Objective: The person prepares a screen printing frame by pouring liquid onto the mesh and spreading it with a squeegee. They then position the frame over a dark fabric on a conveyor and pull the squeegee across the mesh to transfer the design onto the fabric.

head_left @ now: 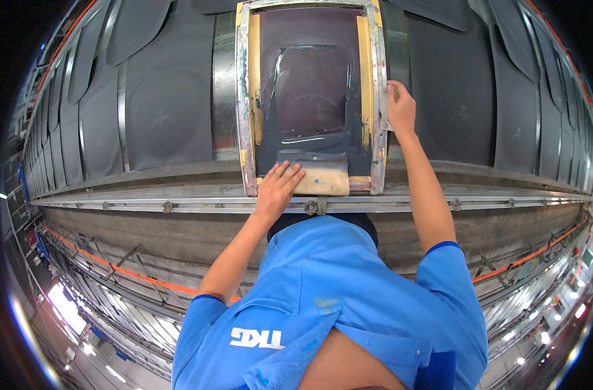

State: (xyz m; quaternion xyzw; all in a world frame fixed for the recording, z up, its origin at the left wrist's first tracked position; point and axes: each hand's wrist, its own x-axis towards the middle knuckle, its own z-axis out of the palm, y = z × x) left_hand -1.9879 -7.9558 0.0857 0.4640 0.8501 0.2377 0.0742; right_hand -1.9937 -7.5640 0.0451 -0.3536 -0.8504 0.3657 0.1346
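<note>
A screen-printing frame (378, 52) with yellow-taped inner edges surrounds a dark mesh (311, 88) with wet streaks. Across its near end lies a squeegee (326, 183) with a tan body and grey blade. My left hand (280, 187) grips the squeegee at its left part, fingers over the top and thumb hidden. My right hand (400, 107) is closed on the frame's right outer side, near the middle of its length, with its fingertips partly hidden.
Dark grey flat panels (166, 117) line a long bench on both sides of the frame. A metal rail (231, 204) runs along the near edge, in front of my body. Orange strips (134, 272) and rows of racks lie farther out at lower left and right.
</note>
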